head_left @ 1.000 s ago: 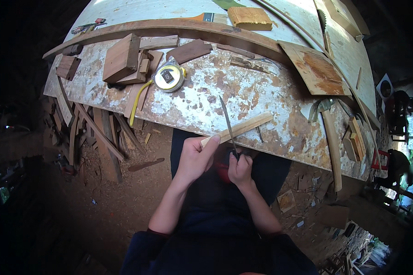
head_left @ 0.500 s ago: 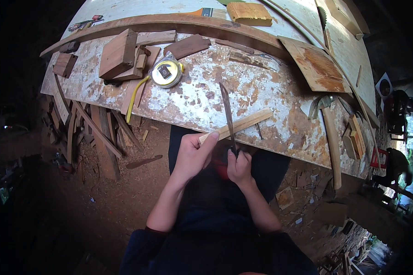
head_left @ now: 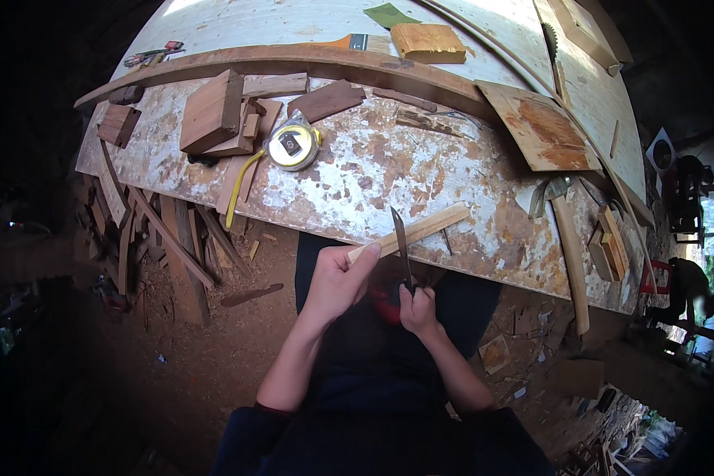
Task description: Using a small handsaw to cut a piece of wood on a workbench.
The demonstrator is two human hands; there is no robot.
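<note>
My left hand (head_left: pixel 337 285) is closed round the near end of a pale wooden strip (head_left: pixel 435 222), thumb on top. The strip slants up to the right, its far part over the workbench's front edge. My right hand (head_left: pixel 420 308) grips the dark handle of a tool with a long, narrow dark blade (head_left: pixel 402 243). The blade crosses the strip near its middle and points away from me. I cannot tell whether it is a saw or a knife, or if it touches the strip.
Ahead is a paint-worn workbench (head_left: pixel 349 190). On it lie a tape measure (head_left: pixel 292 145) with its yellow tape pulled out, wood blocks (head_left: pixel 212 111), a long curved board (head_left: pixel 293 57), a thin panel (head_left: pixel 535 127) and a hammer (head_left: pixel 567 254). Offcuts (head_left: pixel 178 254) lean below, left.
The blade has drawn back toward me along the strip, so less of it reaches past the wood. The bench sits slightly lower in view. Both hands keep their hold.
</note>
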